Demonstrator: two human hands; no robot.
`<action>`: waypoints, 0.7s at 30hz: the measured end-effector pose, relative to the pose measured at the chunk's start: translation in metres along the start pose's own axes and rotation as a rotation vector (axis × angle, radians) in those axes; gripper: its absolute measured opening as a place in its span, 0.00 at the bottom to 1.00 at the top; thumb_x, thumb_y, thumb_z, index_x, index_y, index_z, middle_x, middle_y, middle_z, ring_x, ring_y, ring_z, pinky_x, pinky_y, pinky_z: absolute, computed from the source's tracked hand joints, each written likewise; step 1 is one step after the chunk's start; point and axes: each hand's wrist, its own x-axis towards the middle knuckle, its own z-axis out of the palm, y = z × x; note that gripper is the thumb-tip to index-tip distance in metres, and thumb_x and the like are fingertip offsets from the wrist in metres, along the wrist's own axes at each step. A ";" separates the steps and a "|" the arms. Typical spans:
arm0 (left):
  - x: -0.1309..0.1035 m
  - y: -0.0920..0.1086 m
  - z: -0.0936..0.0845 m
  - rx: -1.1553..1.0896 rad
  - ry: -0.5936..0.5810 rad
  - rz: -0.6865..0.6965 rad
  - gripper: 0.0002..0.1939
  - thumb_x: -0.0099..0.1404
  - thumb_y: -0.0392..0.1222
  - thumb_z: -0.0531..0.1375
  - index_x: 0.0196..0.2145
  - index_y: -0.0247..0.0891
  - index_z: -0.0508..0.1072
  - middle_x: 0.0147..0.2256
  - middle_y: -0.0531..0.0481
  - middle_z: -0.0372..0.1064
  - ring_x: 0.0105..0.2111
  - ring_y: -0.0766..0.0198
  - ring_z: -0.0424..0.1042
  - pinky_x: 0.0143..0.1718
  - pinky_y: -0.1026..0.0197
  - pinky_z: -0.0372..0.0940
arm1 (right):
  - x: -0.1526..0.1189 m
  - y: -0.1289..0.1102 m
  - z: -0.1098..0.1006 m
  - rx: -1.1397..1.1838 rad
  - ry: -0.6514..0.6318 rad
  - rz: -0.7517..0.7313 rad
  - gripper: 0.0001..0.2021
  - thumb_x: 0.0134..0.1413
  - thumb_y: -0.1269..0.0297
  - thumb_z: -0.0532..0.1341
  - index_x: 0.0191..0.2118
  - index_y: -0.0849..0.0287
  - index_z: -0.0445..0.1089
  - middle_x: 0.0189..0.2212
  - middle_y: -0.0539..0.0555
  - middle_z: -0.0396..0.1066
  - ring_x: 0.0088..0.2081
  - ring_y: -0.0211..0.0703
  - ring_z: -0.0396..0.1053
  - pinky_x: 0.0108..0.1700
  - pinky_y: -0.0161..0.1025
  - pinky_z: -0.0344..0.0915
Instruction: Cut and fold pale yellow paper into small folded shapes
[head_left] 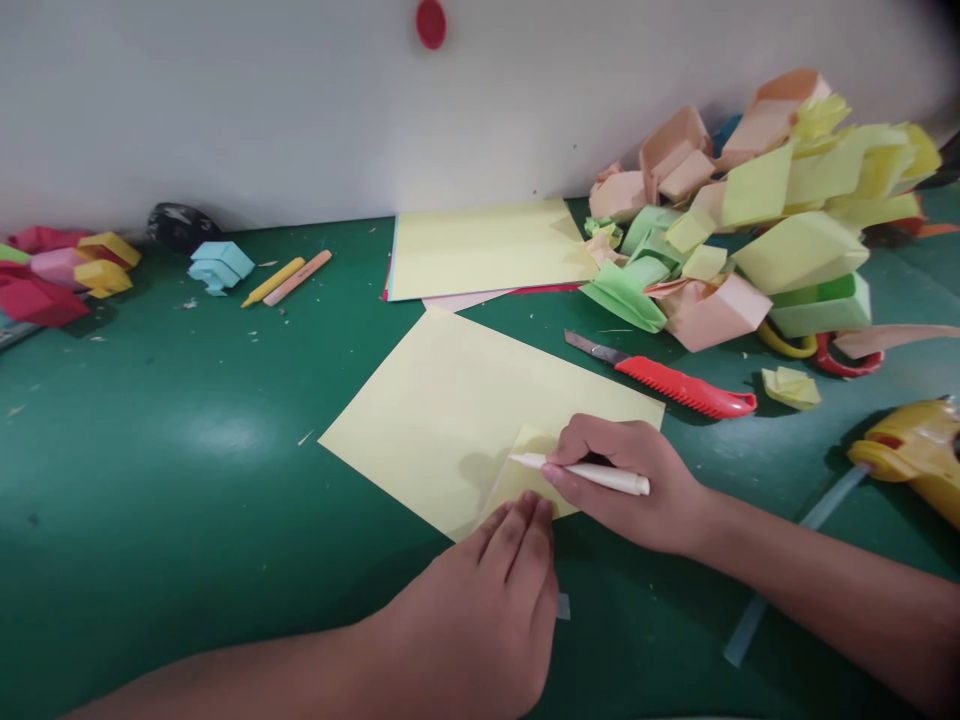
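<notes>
A large pale-yellow paper sheet (450, 400) lies turned at an angle on the green table. On its near right part rests a smaller yellow paper piece (534, 440), partly hidden by both hands. The bunched fingertips of my left hand (499, 590) hold this piece down at its near edge. My right hand (637, 480) grips a white pen (611, 478) between thumb and fingers. The pen's tip points left and meets the small piece near its left edge; whether it leaves a mark, I cannot make out.
Beyond the sheet lie a red utility knife (686, 388) with its blade out and a paper stack (487, 250). Folded paper pieces (757, 220) pile up at right, above a yellow glue gun (915, 450). Two crayon-like sticks (285, 280) and paper shapes (60, 265) sit left.
</notes>
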 end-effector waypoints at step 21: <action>0.006 -0.003 -0.004 -0.038 0.037 -0.007 0.20 0.69 0.35 0.59 0.53 0.15 0.71 0.54 0.23 0.70 0.55 0.34 0.71 0.51 0.44 0.74 | 0.005 0.002 -0.006 -0.044 0.066 0.053 0.09 0.59 0.66 0.62 0.28 0.57 0.64 0.22 0.47 0.66 0.23 0.35 0.59 0.24 0.33 0.57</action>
